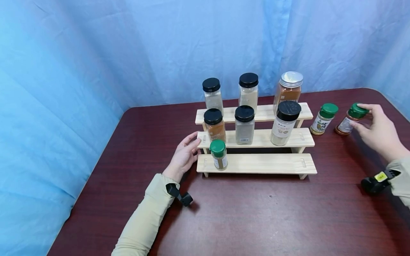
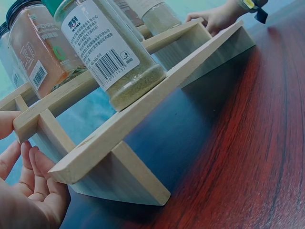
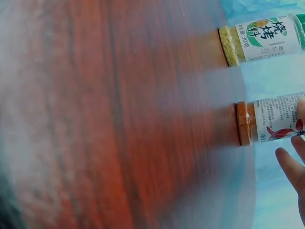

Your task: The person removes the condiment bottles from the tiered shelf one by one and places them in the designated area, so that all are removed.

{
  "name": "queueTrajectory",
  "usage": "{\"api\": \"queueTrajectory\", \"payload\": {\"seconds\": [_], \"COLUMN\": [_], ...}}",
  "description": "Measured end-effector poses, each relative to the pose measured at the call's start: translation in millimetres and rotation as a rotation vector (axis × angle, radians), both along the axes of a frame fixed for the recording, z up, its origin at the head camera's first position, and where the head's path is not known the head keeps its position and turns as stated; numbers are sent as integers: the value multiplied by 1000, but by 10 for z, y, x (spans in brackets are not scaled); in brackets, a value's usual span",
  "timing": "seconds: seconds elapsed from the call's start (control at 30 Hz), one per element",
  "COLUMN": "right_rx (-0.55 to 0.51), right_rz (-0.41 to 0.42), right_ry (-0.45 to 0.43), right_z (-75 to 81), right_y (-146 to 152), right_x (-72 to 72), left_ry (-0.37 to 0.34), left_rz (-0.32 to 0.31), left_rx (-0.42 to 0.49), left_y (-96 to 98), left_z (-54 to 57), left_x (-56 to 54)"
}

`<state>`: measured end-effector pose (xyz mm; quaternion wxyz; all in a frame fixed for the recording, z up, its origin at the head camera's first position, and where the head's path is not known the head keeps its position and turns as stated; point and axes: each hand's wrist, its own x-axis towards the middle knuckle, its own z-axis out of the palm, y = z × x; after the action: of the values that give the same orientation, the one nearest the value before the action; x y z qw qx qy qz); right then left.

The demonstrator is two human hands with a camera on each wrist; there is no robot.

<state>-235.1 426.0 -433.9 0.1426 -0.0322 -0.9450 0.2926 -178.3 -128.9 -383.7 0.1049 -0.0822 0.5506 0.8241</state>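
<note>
My left hand [image 1: 183, 156] grips the left end of the middle tier of a three-tier wooden spice rack [image 1: 266, 165]. In the left wrist view, the thumb lies at that tier's end and the fingers [image 2: 35, 176] curl below it. At the far right, my right hand [image 1: 379, 129] holds a green-capped spice jar [image 1: 347, 125] with red-brown contents, index finger on the cap and thumb at its side. That jar [image 3: 271, 119] shows a red chili picture in the right wrist view. Beside it stands another green-capped spice jar [image 1: 321, 121] with yellowish contents.
On the bottom tier, a green-capped jar [image 1: 219, 156] stands at the left. Black-lidded jars [image 1: 245, 126] fill the middle tier; the top tier bears two more and a silver-lidded jar [image 1: 288, 92]. A blue curtain [image 1: 179, 46] hangs behind the dark red table [image 1: 256, 213].
</note>
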Motion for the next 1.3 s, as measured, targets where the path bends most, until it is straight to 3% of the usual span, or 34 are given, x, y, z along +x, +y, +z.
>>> {"api": "queueTrajectory", "payload": {"seconds": [0.4, 0.47, 0.53, 0.6, 0.83, 1.03, 1.3], "right_rx": [28, 18, 0, -27, -65, -82, -246], "right_rz": [34, 33, 25, 23, -15, -48, -7], "right_ry": [53, 70, 69, 73, 107, 194, 352], "right_z": [18, 59, 197, 210, -29, 23, 44], "right_y": [87, 67, -54, -39, 332, 333, 395], "right_x": [2, 38, 146, 164, -20, 26, -12], "left_ry": [8, 7, 3, -1, -5, 4, 8], "left_rz": [-4, -3, 0, 2, 6, 3, 0], "left_rx": [-7, -5, -2, 2, 13, -3, -9], "left_y": [1, 2, 2, 5, 13, 5, 4], "left_z": [24, 24, 16, 10, 13, 17, 7], "left_x": [18, 17, 12, 6, 7, 19, 14]}}
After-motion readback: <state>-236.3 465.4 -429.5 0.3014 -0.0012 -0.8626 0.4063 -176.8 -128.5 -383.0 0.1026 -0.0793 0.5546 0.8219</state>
